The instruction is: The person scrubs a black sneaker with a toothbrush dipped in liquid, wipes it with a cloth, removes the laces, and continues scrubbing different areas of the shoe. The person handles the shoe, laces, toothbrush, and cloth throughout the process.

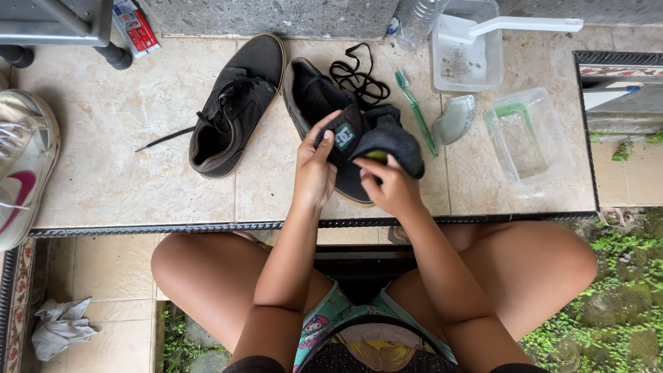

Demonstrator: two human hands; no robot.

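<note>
A black sneaker without its lace (pixel 324 117) lies on the beige tiled floor in front of me. My left hand (pixel 314 169) grips its padded tongue, which carries a green and white patch. My right hand (pixel 387 185) presses a dark cloth (pixel 397 138) against the shoe's upper, with something yellow-green showing under the fingers. A second black sneaker (pixel 231 110), still laced, lies to the left. A loose black lace (pixel 358 76) is coiled just beyond the shoe. A green toothbrush (pixel 416 110) lies to the right of it.
Two clear plastic tubs (pixel 528 138) (pixel 464 65) and a clear lid (pixel 454 119) sit at right, a white handle across the far one. A white sneaker with pink mark (pixel 21 166) is at far left, a crumpled white cloth (pixel 61 326) lower left. A plastic bottle (pixel 418 21) stands behind.
</note>
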